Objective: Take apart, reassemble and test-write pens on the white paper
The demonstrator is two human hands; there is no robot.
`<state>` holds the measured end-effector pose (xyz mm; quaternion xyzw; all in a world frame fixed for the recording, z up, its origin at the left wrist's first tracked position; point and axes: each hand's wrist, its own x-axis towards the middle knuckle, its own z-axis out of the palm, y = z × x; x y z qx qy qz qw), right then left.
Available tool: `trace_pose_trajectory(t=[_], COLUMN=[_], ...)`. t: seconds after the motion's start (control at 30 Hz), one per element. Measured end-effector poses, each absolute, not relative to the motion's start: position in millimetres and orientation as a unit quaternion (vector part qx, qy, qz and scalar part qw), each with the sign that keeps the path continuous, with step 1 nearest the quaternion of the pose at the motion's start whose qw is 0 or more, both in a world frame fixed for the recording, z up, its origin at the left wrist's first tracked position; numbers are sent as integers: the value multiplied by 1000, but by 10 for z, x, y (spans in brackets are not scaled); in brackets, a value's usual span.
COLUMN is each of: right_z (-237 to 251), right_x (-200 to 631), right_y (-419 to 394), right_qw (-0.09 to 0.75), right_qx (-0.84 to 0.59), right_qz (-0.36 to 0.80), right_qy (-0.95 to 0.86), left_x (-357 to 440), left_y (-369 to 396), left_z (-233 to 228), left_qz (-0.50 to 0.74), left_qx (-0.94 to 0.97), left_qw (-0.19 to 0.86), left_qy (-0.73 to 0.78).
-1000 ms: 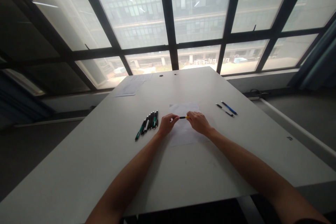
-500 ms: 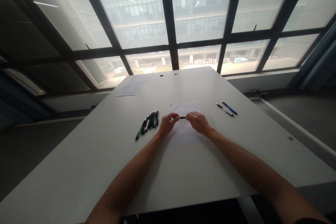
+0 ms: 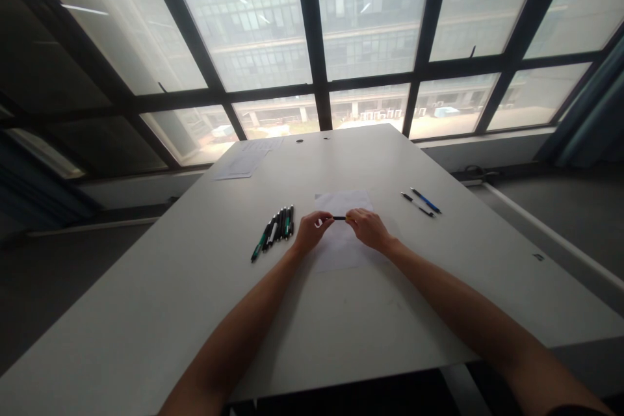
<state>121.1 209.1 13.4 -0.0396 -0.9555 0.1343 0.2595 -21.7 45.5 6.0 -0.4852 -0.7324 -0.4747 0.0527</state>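
Gripping dark pen [image 3: 340,218] over white paper [image 3: 338,257]: left hand [image 3: 311,230] pinching one end, right hand [image 3: 369,227] other.

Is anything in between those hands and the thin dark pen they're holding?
Nothing visible is: the left hand and right hand pinch the dark pen directly from opposite ends, with the white sheet beneath. The cluster of pens lies left of the hands and the blue pen to their right.

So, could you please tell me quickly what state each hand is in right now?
Left hand: closed, pinching one end of a black pen.
Right hand: closed, gripping the black pen's other end.
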Motion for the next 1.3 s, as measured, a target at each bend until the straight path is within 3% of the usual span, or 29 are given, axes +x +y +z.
trace_pose_trajectory(t=[0.63, 1.3], right_z=[91, 102], right_x=[1197, 1191], right_y=[2125, 2145], right_qw=[271, 285], right_qx=[-16, -11], right_qz=[183, 130], right_qy=[-945, -950], left_x=[-231, -191], left_y=[451, 432], left_z=[43, 104], left_qz=[-485, -457], left_qx=[-508, -541], left_qw=[40, 63], left_qy=[-711, -703])
